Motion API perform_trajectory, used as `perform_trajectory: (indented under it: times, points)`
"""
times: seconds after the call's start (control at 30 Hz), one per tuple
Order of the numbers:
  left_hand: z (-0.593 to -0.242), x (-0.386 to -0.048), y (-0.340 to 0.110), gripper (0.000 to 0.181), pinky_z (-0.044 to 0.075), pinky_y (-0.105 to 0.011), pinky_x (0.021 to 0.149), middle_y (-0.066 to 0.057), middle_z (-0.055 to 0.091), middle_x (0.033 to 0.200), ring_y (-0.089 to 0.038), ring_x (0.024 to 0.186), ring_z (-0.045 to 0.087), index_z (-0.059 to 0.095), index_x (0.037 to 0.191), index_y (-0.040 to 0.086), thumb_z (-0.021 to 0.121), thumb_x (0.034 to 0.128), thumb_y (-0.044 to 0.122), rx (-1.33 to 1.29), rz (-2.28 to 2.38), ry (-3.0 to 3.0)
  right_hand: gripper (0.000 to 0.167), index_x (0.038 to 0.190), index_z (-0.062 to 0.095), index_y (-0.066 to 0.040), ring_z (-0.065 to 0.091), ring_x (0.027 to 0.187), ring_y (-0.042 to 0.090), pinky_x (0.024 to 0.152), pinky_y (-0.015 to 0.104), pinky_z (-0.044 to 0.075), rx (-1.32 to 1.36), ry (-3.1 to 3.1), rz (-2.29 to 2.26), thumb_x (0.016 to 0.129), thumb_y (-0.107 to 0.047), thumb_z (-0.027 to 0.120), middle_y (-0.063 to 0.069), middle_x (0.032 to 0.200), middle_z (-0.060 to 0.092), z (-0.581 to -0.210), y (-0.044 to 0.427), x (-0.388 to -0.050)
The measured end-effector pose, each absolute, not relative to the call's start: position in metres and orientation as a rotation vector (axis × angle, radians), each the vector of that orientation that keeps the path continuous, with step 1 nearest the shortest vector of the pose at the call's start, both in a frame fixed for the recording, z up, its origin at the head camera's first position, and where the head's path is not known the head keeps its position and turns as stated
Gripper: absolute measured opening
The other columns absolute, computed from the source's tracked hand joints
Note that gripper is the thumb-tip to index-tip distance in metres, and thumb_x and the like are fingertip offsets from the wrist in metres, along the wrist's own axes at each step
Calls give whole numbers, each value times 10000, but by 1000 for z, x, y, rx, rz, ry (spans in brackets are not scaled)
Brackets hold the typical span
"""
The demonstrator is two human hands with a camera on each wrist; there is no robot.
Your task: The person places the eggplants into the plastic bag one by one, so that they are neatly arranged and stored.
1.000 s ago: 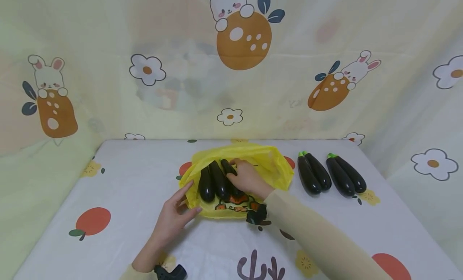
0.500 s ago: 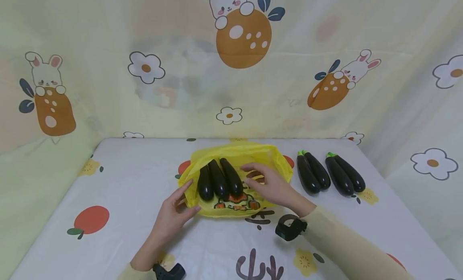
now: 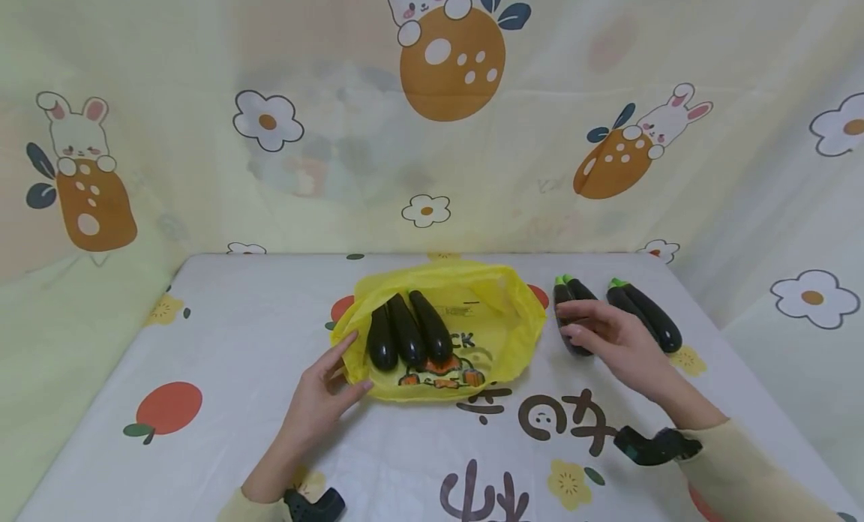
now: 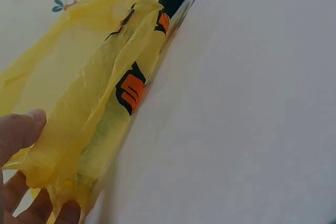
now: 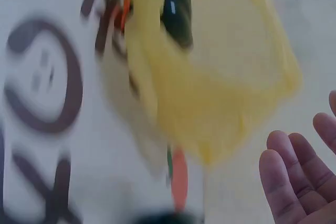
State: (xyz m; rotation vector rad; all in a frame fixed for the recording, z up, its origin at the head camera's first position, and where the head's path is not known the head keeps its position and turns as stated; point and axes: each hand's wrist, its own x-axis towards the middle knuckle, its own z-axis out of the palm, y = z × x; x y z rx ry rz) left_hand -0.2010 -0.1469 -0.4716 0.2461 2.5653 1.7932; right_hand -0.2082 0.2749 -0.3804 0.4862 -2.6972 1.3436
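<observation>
A yellow plastic bag point(image 3: 502, 357) lies with its mouth spread, and three eggplants point(image 3: 407, 334) rest side by side in its left part. At the bag's left edge, my left hand point(image 3: 313, 402) holds the plastic; in the left wrist view the thumb point(image 4: 23, 129) is on one side and fingers point(image 4: 39, 211) on the other. My right hand point(image 3: 624, 349) holds nothing and hovers at a pair of eggplants point(image 3: 563, 291) right of the bag, partly covering them. Its fingers point(image 5: 281, 182) look loosely extended in the right wrist view. Whether it touches an eggplant cannot be told.
Another pair of eggplants point(image 3: 651, 316) lies farther right, near the table's right edge. A white printed cloth covers the table point(image 3: 223, 334). Behind the table hangs a patterned curtain point(image 3: 324, 184).
My right hand let go of the third eggplant inside the bag, then moved right to the eggplants outside it. The left hand has stayed at the bag's left edge.
</observation>
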Motion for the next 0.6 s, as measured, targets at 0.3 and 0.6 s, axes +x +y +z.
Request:
perform_trajectory:
  times: [0.3,0.6]
  points:
    - [-472,-202,-147,775,476,-494,1136,-127,422,1615,-385,1425,492,433,1564,148,786,880,63,254,1805,2571,319,1390,575,-181,611,952,-170,776,22,514,133,-2680,1285,1079,-218,518,-353,1167,551,-391,390,-216]
    - [-473,-202,-147,773,475,-482,1138,-133,411,1620,-381,1435,479,426,1568,149,777,886,50,279,1829,2542,620,1551,406,-60,537,981,-114,735,60,499,-189,-2815,1160,1071,-449,459,-93,1322,560,-413,442,-228]
